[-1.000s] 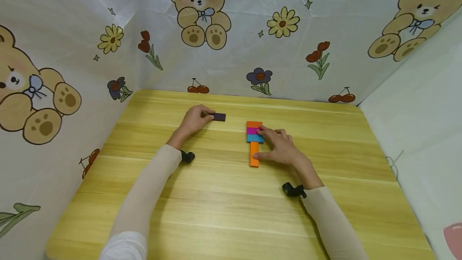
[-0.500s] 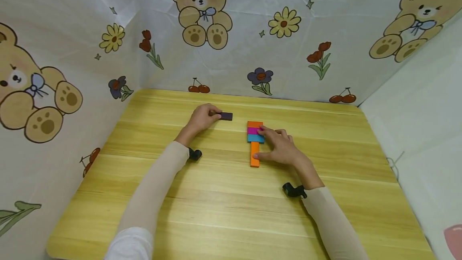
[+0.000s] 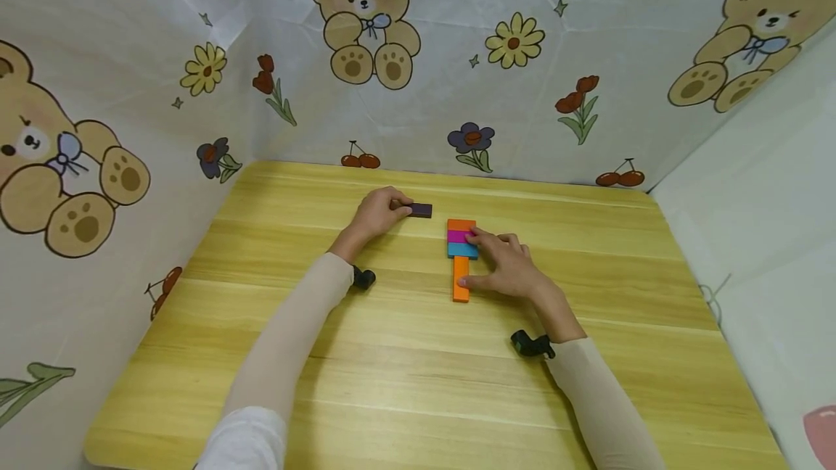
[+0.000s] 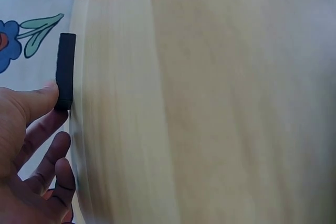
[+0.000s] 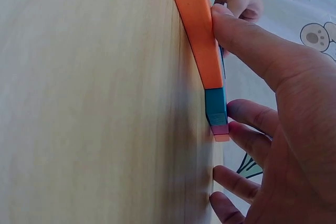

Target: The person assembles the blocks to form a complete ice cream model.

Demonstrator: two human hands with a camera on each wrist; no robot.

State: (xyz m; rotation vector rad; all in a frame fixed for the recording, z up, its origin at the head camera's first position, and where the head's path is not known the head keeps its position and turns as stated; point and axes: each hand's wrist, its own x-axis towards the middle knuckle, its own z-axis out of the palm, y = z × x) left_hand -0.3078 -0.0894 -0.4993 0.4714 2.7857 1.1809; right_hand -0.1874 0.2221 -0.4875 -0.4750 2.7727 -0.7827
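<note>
My left hand (image 3: pixel 380 212) pinches one end of a dark, nearly black rectangular block (image 3: pixel 421 210) between thumb and fingers, near the far side of the table. In the left wrist view that dark block (image 4: pixel 65 69) points away from the fingertips. To its right lie an orange block (image 3: pixel 461 225), a magenta block (image 3: pixel 456 236) and a blue block (image 3: pixel 461 250), stacked edge to edge. A second orange block (image 3: pixel 460 289) runs lengthwise below them. My right hand (image 3: pixel 509 267) rests on this group, thumb on the lower orange block, fingertips at the magenta and blue blocks.
The blocks lie on a light wooden table (image 3: pixel 418 368). A white cloth (image 3: pixel 418 114) printed with bears and flowers hangs along the table's back and left edges. A plain white wall (image 3: pixel 771 238) stands on the right. Small black cameras sit at both wrists.
My left hand has moved to the right with the dark block, bringing it closer to the coloured blocks. The right hand and the coloured blocks have stayed in place.
</note>
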